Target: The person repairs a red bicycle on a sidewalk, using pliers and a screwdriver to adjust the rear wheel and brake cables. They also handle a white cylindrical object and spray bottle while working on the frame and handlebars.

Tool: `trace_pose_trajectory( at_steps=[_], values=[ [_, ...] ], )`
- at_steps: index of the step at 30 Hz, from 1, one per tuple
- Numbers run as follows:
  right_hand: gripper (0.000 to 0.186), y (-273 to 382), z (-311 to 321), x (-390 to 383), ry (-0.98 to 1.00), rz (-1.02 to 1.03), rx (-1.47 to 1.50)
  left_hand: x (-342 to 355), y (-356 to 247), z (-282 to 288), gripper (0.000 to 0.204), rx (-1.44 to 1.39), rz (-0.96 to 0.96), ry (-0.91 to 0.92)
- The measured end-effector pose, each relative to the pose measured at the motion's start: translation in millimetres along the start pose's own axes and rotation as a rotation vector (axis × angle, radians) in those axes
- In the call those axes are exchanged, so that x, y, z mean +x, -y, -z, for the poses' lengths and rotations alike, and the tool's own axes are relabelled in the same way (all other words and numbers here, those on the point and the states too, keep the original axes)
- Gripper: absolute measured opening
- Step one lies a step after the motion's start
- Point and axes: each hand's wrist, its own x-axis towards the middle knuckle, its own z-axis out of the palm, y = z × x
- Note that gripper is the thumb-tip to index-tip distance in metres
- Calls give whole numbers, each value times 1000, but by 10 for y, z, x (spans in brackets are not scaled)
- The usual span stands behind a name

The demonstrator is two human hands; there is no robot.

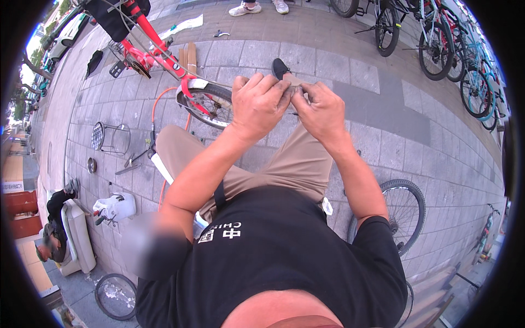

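Observation:
My left hand (256, 104) and my right hand (324, 113) are raised close together in front of me, above my bent legs. The fingers of both are curled, with thumbs and forefingers pinched nearly tip to tip. Something small and thin seems to sit between them, but the fingers hide its kind. A short dark end shows just below the right fingertips. Dark smudges mark my fingers. Left of my left hand stands a red bicycle (143, 26), its wheel (217, 104) under a white mudguard partly behind that hand.
An orange hose (155, 104) runs along the paving. To the left are a stool (98, 136), a round tin (92, 165), a white plastic container (121, 206) and a person on a sofa (78, 240). A bicycle wheel (420, 205) lies by my right arm; parked bicycles (435, 52) stand far right.

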Motion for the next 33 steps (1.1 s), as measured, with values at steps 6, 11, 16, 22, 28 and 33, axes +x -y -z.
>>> trace_pose_trajectory(
  at_steps=[6, 11, 16, 22, 28, 33],
  values=[
    [26, -30, -69, 3, -72, 120, -95, -52, -42, -31, 16, -49, 90, 24],
    [26, -42, -156, -25, -91, 135, -127, -102, -46, -54, 16, -97, 148, 37],
    [25, -29, -61, 33, 39, 14, 51, -19, 217, 31, 18, -165, 9, 51],
    [25, 23, 111, 105, 209, 34, 125, -15, 335, 128, 21, -166, -56, 76],
    [23, 63, 94, 172, 188, 70, 21, 18, 310, 164, 22, -185, -72, 60],
    [23, 141, 133, 170, 211, -73, 32, 15, 257, 158, 21, -176, -57, 58]
  ],
)
